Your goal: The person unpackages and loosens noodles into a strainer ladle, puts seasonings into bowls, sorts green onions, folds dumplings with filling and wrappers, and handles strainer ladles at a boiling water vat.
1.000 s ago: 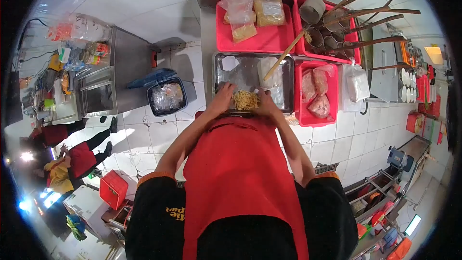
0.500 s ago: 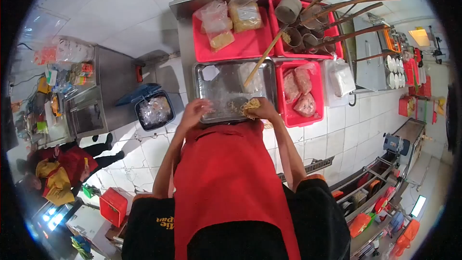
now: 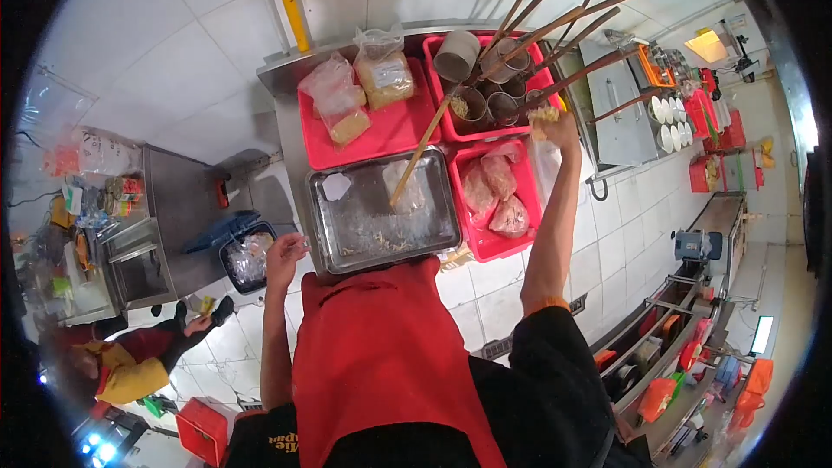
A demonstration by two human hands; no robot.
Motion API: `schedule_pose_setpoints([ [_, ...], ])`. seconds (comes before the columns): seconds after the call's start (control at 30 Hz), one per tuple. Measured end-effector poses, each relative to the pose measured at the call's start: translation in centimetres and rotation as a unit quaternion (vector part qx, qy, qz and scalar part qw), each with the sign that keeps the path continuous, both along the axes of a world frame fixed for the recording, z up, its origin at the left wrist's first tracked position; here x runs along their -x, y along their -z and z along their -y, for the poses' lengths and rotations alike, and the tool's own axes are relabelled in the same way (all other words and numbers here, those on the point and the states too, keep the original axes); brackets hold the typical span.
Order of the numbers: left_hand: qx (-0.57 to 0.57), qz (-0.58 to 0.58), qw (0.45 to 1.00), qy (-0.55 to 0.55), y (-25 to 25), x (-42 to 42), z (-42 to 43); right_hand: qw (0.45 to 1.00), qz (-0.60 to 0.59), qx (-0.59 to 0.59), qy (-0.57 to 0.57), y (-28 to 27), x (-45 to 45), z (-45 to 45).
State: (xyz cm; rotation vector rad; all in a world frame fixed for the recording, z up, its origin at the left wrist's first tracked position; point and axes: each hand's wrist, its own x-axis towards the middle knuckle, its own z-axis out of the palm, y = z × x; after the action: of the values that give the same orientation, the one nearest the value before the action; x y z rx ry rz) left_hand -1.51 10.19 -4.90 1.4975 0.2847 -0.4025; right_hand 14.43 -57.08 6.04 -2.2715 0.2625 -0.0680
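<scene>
My right hand [image 3: 557,128] is closed around a clump of yellow noodles [image 3: 543,114], stretched out by the right edge of the red bin of long-handled metal strainers [image 3: 503,108]. Some noodles lie in one strainer. My left hand [image 3: 288,251], fingers apart and holding nothing, is left of the metal tray [image 3: 327,241]. On the tray are scattered noodle bits [image 3: 368,238], a white piece of paper [image 3: 336,186] and a clear plastic bag [image 3: 407,186], with a wooden stick [image 3: 414,165] slanting across it.
Behind the tray, a red tray [image 3: 325,150] holds bags of yellow food. Bagged pinkish food sits in a red bin [image 3: 492,249] right of the tray. A dark bin [image 3: 248,258] stands left. At the lower left, a person [image 3: 130,373] holds something yellow.
My right hand has lifted the noodles off the tray and carried them right and away from me to the strainers. My left hand has moved off to the tray's left side. The view has shifted.
</scene>
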Motion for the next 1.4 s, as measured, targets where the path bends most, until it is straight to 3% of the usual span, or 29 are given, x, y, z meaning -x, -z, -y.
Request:
schedule_pose_setpoints([
  [0.07,0.0,0.038,0.999,0.033,-0.6,-0.5,1.1,0.986,-0.051,0.133,0.091,-0.8,-3.2,0.1],
  [0.1,-0.006,0.024,0.998,0.053,0.6,-0.7,1.0,0.986,-0.048,0.131,0.092,1.2,-5.3,1.6],
  [0.17,-0.022,0.019,0.997,0.078,0.1,-0.7,1.6,0.986,0.069,-0.005,-0.153,8.7,-8.1,5.3],
  [0.2,-0.036,0.014,0.994,0.101,-0.1,-0.6,1.9,0.986,0.07,-0.006,-0.153,10.0,-8.2,5.3],
  [0.27,-0.04,0.004,0.995,0.09,0.5,0.4,1.8,0.986,0.051,-0.138,-0.077,12.2,-8.7,4.8],
  [0.3,-0.027,-0.004,0.996,0.082,0.7,1.1,1.6,0.995,0.049,-0.008,-0.087,15.0,-9.5,8.0],
  [0.4,-0.044,-0.033,0.996,0.064,-0.5,2.9,0.9,0.926,0.096,-0.293,-0.218,23.8,-11.3,17.4],
  [0.43,-0.049,-0.043,0.996,0.056,-0.2,3.7,0.4,0.973,0.112,-0.193,-0.056,18.5,-8.3,11.9],
  [0.47,-0.054,-0.052,0.996,0.046,0.1,4.4,0.0,0.983,0.094,-0.11,0.109,12.8,-4.9,5.9],
  [0.53,-0.068,-0.074,0.995,0.01,0.1,5.6,-0.7,0.988,0.02,-0.106,0.112,6.2,-0.5,-0.2],
  [0.6,-0.06,-0.059,0.996,-0.012,-0.3,6.2,-1.3,0.95,-0.057,-0.297,0.078,3.4,3.9,-5.8],
  [0.67,-0.06,-0.038,0.997,-0.024,0.0,6.6,-1.7,0.955,-0.185,-0.201,-0.113,2.8,5.8,-9.1],
  [0.73,-0.064,-0.046,0.996,-0.042,-0.4,6.3,-1.5,0.907,-0.251,-0.233,-0.244,3.8,6.8,-13.6],
  [0.8,-0.05,-0.044,0.997,-0.049,-0.2,5.4,-1.0,0.877,-0.353,-0.165,-0.28,0.5,7.1,-19.5],
  [0.9,-0.073,-0.019,0.997,-0.013,0.5,3.8,0.0,0.846,-0.362,-0.153,-0.361,2.1,6.8,-23.1],
  [1.03,-0.05,-0.001,0.999,-0.006,0.3,2.0,2.0,0.88,-0.273,-0.117,-0.369,0.2,4.7,-24.2],
  [1.1,-0.056,0.0,0.998,0.012,-0.1,1.6,2.5,0.931,-0.209,-0.029,-0.299,0.1,3.7,-23.0],
  [1.13,-0.061,0.0,0.998,0.026,0.0,1.5,3.0,0.935,-0.209,-0.028,-0.284,0.3,3.4,-22.0],
  [1.2,-0.05,0.002,0.997,0.054,0.5,1.7,3.3,0.954,-0.138,0.103,-0.247,1.7,3.5,-19.2],
  [1.33,-0.067,-0.024,0.997,0.036,-0.8,2.7,3.6,0.94,-0.222,0.233,-0.112,4.5,5.3,-13.5],
  [1.37,-0.061,-0.031,0.997,0.038,-0.7,3.0,3.4,0.951,-0.251,0.169,-0.056,2.5,6.6,-13.3],
  [1.4,-0.055,-0.036,0.997,0.039,-0.7,3.2,3.1,0.951,-0.253,0.168,-0.053,3.9,7.6,-12.0],
])
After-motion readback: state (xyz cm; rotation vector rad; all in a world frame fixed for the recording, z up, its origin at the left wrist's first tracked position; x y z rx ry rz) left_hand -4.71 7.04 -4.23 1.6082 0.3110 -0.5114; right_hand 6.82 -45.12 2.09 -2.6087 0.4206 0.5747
